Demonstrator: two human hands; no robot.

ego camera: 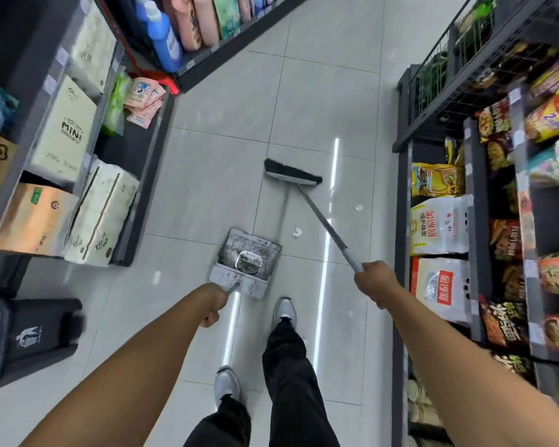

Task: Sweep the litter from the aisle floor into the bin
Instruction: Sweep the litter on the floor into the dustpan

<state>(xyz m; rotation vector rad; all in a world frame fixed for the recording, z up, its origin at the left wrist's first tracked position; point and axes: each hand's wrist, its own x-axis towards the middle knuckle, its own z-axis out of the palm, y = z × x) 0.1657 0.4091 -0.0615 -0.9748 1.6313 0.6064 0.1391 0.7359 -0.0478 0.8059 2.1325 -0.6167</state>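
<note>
A dark bin (29, 337) waits by the floor's (226, 124) left edge. The right hand (376, 282) grips the broom (292, 174), reaching past two scraps (296, 232); the left hand (215, 304) clasps the dustpan (246, 262), mouth forward to catch them.

"MINI", "2000" on cream tissue pack (63, 133), left shelf (42, 88)

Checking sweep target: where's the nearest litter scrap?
Head view, centre: the white scrap lies on the floor tile just right of the dustpan, below the broom head.
</note>
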